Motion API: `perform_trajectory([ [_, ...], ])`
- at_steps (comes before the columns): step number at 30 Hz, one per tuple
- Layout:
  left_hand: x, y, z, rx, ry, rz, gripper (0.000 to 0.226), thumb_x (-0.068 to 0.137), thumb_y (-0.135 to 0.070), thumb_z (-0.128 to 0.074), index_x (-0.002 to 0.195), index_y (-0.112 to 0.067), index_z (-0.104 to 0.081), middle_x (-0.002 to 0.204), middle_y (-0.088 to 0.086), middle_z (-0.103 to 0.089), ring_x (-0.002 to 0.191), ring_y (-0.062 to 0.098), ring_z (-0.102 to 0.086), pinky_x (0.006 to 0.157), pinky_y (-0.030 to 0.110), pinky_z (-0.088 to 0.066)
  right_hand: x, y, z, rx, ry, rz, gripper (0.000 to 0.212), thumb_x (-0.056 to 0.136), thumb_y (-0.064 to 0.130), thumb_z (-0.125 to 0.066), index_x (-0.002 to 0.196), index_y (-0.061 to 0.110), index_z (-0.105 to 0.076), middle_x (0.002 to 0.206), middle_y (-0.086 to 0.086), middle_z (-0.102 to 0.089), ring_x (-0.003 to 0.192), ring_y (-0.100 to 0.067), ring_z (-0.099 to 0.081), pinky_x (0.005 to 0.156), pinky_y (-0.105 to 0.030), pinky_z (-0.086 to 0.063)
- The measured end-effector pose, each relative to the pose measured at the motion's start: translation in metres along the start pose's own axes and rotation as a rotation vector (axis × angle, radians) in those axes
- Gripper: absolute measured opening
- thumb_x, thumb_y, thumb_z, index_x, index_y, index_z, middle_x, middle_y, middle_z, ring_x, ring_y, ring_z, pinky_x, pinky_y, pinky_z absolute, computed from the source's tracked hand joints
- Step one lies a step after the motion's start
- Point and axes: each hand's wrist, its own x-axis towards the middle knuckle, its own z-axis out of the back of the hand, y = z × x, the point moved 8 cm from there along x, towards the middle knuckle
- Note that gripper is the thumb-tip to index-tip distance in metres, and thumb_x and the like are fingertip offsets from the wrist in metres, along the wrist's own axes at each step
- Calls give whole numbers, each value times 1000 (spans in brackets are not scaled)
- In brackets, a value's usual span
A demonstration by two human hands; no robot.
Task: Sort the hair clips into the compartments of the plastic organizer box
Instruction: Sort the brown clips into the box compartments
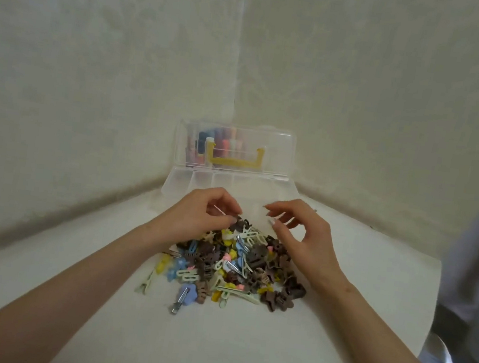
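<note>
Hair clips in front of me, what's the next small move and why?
Probably lift the brown clip that the left hand pinches at the far edge of the pile into a compartment of the organizer box, which lies open right behind it, with no clips visible in it yet. The right hand holds nothing.

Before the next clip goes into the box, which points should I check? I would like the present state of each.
1. The lid of the organizer box stands open: ok.
2. The far row of compartments looks free: ok; the nearer part is hidden: cannot tell.
3. The left hand pinches a brown clip at the far edge of the pile: ok.
4. That clip is free of its neighbours: cannot tell.
5. The right hand holds nothing: ok.
</note>
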Motion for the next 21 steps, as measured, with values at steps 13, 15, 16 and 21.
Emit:
perform_trajectory([
  [13, -5, -10, -8, -23, -131, -78, 15, 85, -22, -63, 99, -17, -60, 92, -2, -69, 82, 9, -66, 73, 17, -51, 0, 4, 11, -121, -194, 26, 21, 82, 32, -68, 102, 27, -63, 91, 14, -62, 77, -7, -56, 68, -19, -45],
  [15, -6, -9, -11, 221, -134, -130, 7, 85, -25, -62, 92, -23, -61, 88, -10, -66, 79, 2, -59, 69, 16, -45, 1, -13, 29, -163, -320, -96, 18, 82, 30, -69, 99, 29, -63, 92, 11, -59, 77, -6, -55, 69, -25, -46],
  [16, -7, -8, -15, 286, -106, -147, 5, 86, -24, -62, 90, -25, -61, 87, -10, -65, 78, 1, -58, 69, 19, -44, 2, -22, 35, -180, -348, -165, 16, 82, 30, -68, 97, 29, -64, 93, 10, -58, 77, -5, -54, 71, -27, -47],
  [21, -6, -8, -24, 404, -39, -179, 6, 87, -23, -59, 92, -26, -61, 93, -10, -62, 77, 1, -55, 74, 24, -46, 17, -41, 40, -263, -271, -313, 21, 82, 40, -65, 99, 27, -67, 98, 5, -57, 80, -8, -54, 71, -25, -42],
])
